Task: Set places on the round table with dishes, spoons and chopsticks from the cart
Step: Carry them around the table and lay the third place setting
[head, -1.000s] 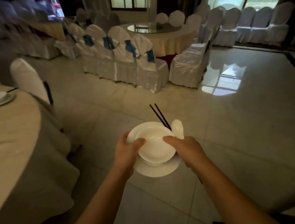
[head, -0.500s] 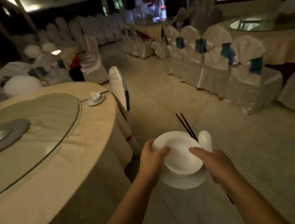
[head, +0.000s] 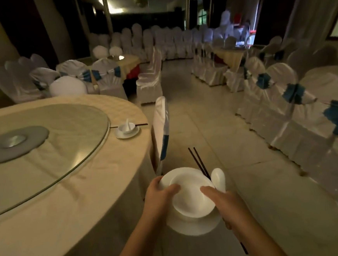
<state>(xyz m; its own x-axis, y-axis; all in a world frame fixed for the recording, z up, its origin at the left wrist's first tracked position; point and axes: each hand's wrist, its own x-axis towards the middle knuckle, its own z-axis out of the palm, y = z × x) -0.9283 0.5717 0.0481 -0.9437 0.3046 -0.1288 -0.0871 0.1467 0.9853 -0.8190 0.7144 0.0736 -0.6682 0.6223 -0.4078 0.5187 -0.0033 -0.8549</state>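
Dishes are stacked in the person's two hands, held above the floor just right of the round table (head: 72, 196): a white bowl (head: 191, 194) sits on a white plate (head: 194, 225). The left hand (head: 159, 199) grips the left rim of the stack, its thumb hooked over the bowl's edge and its fingers curled underneath. The right hand (head: 227, 206) grips the right side, thumb lying over the bowl's rim, and it also clutches a white spoon (head: 218, 179) and a pair of dark chopsticks (head: 199, 161). The spoon's scoop stands up just right of the bowl, and the chopsticks poke forward and to the left past the bowl's far rim. Their other ends show below the right wrist.

On the table, covered in a pale yellow cloth, lies a large glass turntable (head: 49, 137). One place is set near the table's right edge: a small saucer (head: 127, 132) carrying a small bowl with a spoon in it, and a pair of chopsticks (head: 131, 125) lying just behind it. A chair in a white cover (head: 160, 118) with a blue sash stands against the table's edge beside that setting. More covered chairs line the aisle to the right.
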